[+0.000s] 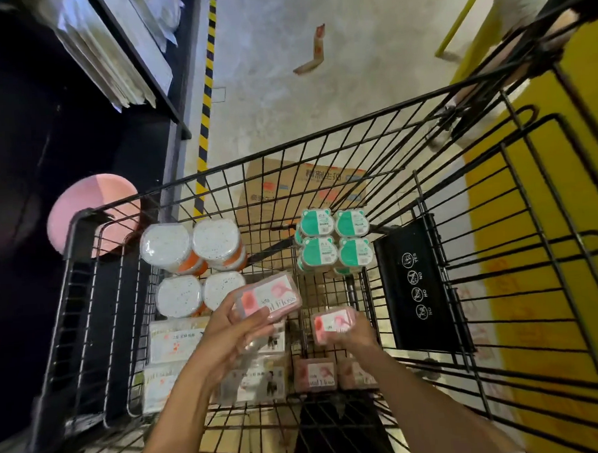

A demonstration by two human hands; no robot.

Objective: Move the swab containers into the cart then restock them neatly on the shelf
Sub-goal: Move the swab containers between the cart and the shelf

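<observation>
Head camera view, looking steeply down into a black wire shopping cart with two bare forearms reaching in from the bottom edge.

The left hand is raised above the cart's contents and grips a pink rectangular box printed with the word "Floss"; its fingers curl round the box's near end, thumb on the left side. The right hand sits lower and to the right, fingers wrapped round the near side of a second, smaller-looking pink box of the same design. The two held boxes are close together but not touching.

Inside the basket, four round clear-lidded tubs with orange bases sit in a two-by-two block at the far left. At the far right stands a cluster of teal bear-eared containers, stacked at least two high. Near the left wall lie flat white packets. Under the arms are more clear packets, too blurred to read, and beside them two further pink boxes lie on the basket floor.

A black child-seat flap with warning icons hangs on the right. Beyond the cart, a cardboard box rests on the concrete floor, and a yellow-black striped line runs past a dark shelf on the left.
</observation>
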